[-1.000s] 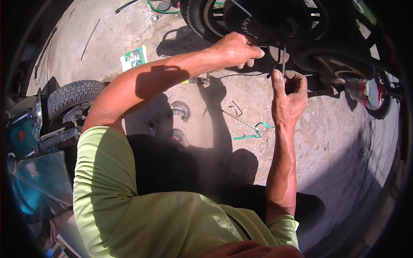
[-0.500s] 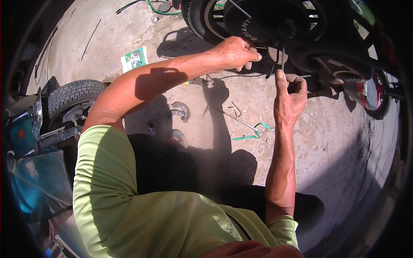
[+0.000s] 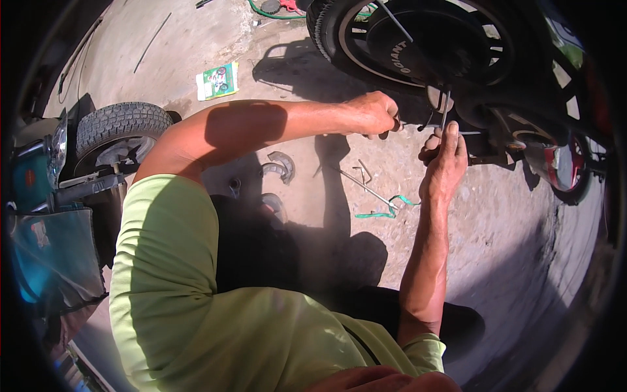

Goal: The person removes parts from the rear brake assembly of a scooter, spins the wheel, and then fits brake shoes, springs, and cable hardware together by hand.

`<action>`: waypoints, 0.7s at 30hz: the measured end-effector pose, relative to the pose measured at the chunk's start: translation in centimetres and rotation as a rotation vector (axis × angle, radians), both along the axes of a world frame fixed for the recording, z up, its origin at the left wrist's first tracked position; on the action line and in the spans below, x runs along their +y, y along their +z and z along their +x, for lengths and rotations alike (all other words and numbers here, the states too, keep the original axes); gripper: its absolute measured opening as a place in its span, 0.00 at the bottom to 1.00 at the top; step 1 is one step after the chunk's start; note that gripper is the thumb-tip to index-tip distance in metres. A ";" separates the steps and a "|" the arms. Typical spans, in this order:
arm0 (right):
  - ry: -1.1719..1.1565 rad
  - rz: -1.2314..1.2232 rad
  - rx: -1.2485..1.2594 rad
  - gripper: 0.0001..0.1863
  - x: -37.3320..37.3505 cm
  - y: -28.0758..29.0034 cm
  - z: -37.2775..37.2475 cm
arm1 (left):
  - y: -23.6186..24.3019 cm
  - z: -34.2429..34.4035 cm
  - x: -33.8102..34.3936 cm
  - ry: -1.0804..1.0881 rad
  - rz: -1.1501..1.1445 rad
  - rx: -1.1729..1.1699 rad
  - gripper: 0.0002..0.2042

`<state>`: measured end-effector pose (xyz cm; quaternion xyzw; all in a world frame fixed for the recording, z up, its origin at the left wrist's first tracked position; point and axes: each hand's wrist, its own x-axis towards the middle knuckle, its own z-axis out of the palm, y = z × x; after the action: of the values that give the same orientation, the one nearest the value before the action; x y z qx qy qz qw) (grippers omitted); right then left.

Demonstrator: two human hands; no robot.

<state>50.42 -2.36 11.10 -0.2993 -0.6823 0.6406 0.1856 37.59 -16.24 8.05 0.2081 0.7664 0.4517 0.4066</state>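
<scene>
My left hand [image 3: 375, 115] is closed just below the wheel [image 3: 339, 39] of an overturned or tilted vehicle, its fingertips pinched together. A small dark thing may show at those fingertips, but it is too small to name. Close by on the right, my right hand [image 3: 447, 153] has its thumb raised along a thin metal rod [image 3: 446, 108] that reaches down from the wheel's hub [image 3: 424, 39]. The other fingers of that hand curl in, partly hidden. A short dark lever or cable end [image 3: 426, 121] hangs between the two hands.
On the ground lie curved brake shoes [image 3: 283, 166], a bent hex key [image 3: 364, 171], a long thin tool [image 3: 366, 187] and a green strip [image 3: 375, 214]. A printed packet [image 3: 217, 81] lies farther off. Another vehicle's tyre [image 3: 121, 127] stands at left, a red-and-white body part [image 3: 555, 163] at right.
The view has shifted, so the wheel sits farther right and lower. My left hand has drawn down from the wheel's rim. My right hand's fingers have changed their hold around the rod.
</scene>
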 end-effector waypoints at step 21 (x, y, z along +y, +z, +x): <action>-0.011 0.043 0.123 0.13 0.8 -1.2 -0.4 | -3.5 -0.4 -0.1 -0.105 -0.076 -0.052 0.11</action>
<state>49.97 -1.61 9.88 -0.2592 -0.6817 0.6418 0.2370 37.16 -16.37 4.50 0.2207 0.7603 0.4054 0.4570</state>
